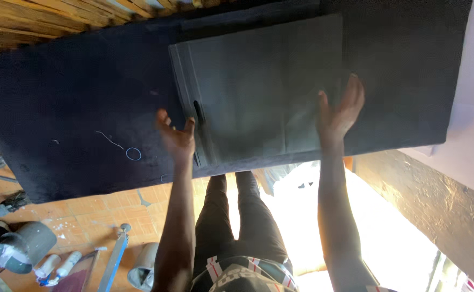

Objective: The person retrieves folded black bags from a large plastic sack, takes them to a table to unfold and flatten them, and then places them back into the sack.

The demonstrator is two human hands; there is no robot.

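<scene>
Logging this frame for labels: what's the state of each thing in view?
Grey cloth: spread flat on the dark pad, slit showing near its left edge.
Dark pad: lying flat, thread bits on it.
Left hand: open, at the cloth's left edge.
Right hand: open, fingers spread on the cloth.

Dark padded table [75,108], grey-green folded cloth [258,86] flat on it, small blue ring [133,153], white thread [110,139]

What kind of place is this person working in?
Probably a small tailoring or upholstery workshop. Both hands, left hand and right hand, smooth a dark grey fabric piece on a black padded worktable. Grey tubes lie on the orange tiled floor.
</scene>
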